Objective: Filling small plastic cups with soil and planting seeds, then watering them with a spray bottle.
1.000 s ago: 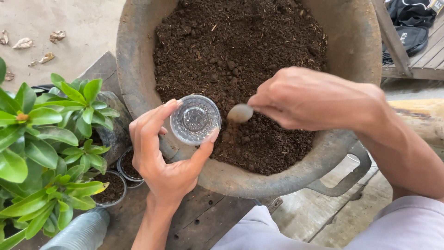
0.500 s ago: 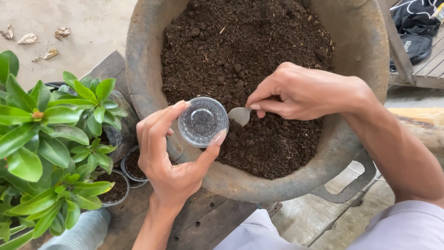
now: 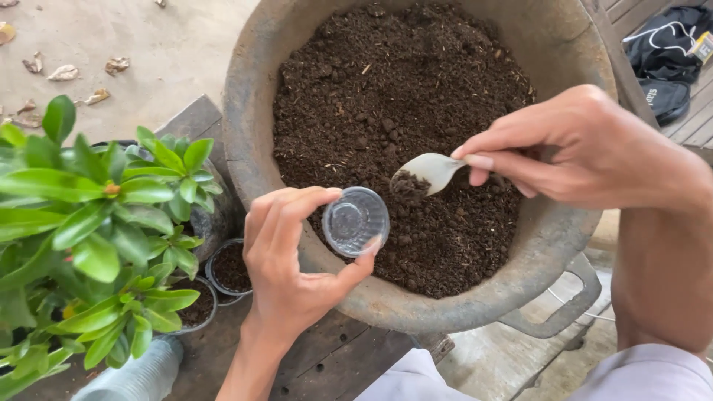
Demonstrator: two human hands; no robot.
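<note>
Small clear plastic cup (image 3: 356,220): held tilted, its open mouth turned toward the camera, above the near rim of the basin; nothing is seen inside it. It is grasped by the left hand (image 3: 293,263), thumb under the lower edge and fingers curled round the far side.

Small pale spoon (image 3: 429,171): pinched by its handle between thumb and fingers of the right hand (image 3: 587,148), the grip closed on it. A little dark soil is carried in the bowl of the spoon, which is held just beside the cup's upper right edge, not touching it as far as can be told.

Large round grey basin (image 3: 256,104): partly filled with dark, crumbly soil (image 3: 401,89), both hands being held over its near side. A handle (image 3: 564,304) is seen at its lower right.

Weathered wooden boards (image 3: 327,360): the basin is set on these.

Green leafy plants (image 3: 89,223): placed at the left, near the left hand.

Two small clear pots of soil (image 3: 226,267): stood between the plants and the basin.

Pale ground with dry leaves (image 3: 67,70): seen at upper left.

Dark bag (image 3: 665,59): lying at upper right, well apart from the hands
</note>
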